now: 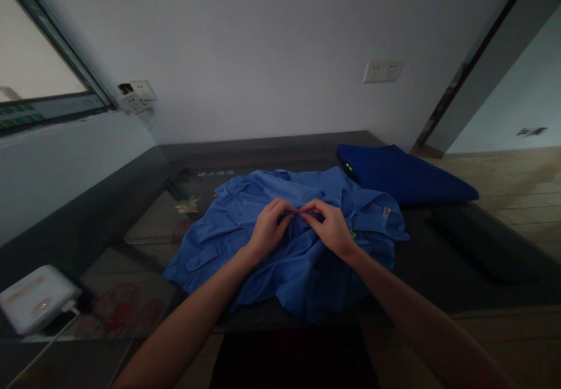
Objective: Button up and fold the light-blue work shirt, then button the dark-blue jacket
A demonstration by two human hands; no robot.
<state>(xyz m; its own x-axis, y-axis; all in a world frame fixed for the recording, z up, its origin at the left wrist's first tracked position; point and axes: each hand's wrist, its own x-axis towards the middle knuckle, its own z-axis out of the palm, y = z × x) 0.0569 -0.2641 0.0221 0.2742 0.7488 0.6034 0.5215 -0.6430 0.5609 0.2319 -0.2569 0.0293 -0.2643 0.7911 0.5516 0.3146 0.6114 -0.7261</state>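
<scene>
A blue button-up shirt [245,214] lies spread and rumpled on the dark glass-topped table [149,202], its collar with a small label toward the right and a buttoned cuff toward the lower left. Over the middle of the shirt, my left hand [274,219] pinches a bit of its cloth between thumb and fingers. My right hand [326,222] pinches the fabric just beside it, the fingertips of both hands almost touching. Whether a button sits between the fingertips is too small to make out.
A folded dark-blue fabric item [407,173] lies at the table's back right, with a flat black object [482,246] in front of it. At the left stands a white box-shaped device [39,298] with a cable. Wall sockets [383,71] are behind the table.
</scene>
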